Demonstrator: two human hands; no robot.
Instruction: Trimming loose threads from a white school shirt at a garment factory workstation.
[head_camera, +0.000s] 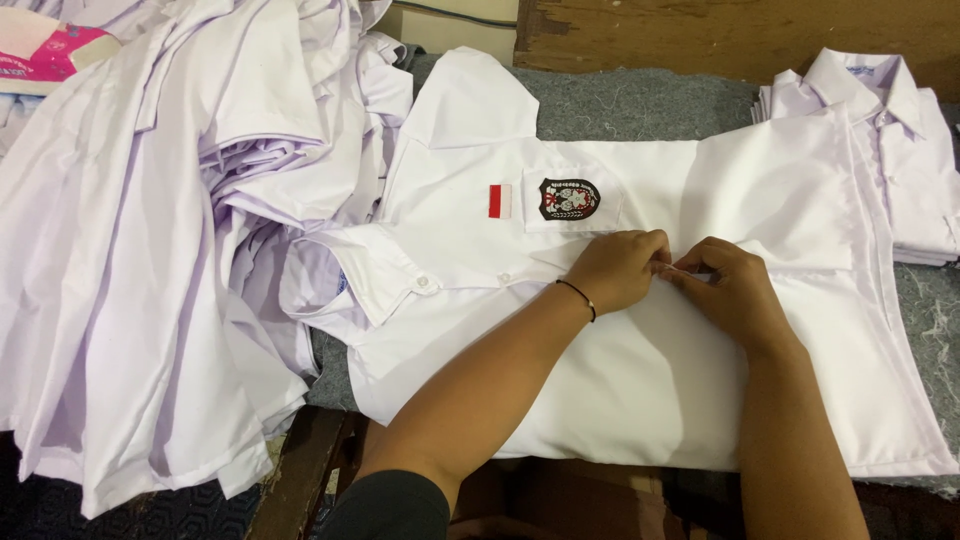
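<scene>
A white short-sleeved shirt (640, 390) lies flat, collar to the left, on grey felt. A breast pocket carries a dark shield badge (568, 198), and a small red-and-white patch (500, 200) sits beside it. My left hand (618, 268), with a thin black band at the wrist, pinches the shirt's front placket at mid-chest. My right hand (728, 285) pinches the same placket right next to it, fingertips touching the left hand's. What lies between the fingertips is hidden.
A big heap of loose white shirts (150, 250) fills the left side. A neat stack of folded white shirts (890, 150) sits at the far right. The grey felt pad (640, 105) covers the table, a wooden board behind it. A pink packet (50, 50) lies top left.
</scene>
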